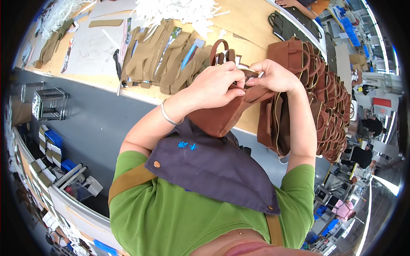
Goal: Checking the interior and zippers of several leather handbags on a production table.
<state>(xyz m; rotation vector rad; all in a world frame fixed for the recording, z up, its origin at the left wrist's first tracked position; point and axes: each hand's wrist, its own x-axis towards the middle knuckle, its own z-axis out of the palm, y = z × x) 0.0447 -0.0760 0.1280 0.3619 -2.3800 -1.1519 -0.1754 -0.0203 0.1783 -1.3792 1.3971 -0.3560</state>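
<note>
A brown handbag point(220, 115) leans at the edge of the table in front of me, its upper opening turned toward my hands. One looped handle point(219, 44) stands up beyond my fingers. My left hand point(220, 84) has its thumb and fingers closed on the bag's upper edge. Opposite it, my right hand point(273, 76) pinches the edge beside a gold-toothed zipper point(247, 71). The fingertips of both hands nearly meet there. What lies inside the bag is mostly hidden.
Rows of similar brown handbags point(290, 54) crowd the table to the right. Olive-brown fabric pieces point(149, 59) lie left of my bag, with white shredded strips point(183, 13) behind. A black bag point(290, 30) and a co-worker's hand point(287, 3) are at the far side. A metal stool point(49, 102) stands left.
</note>
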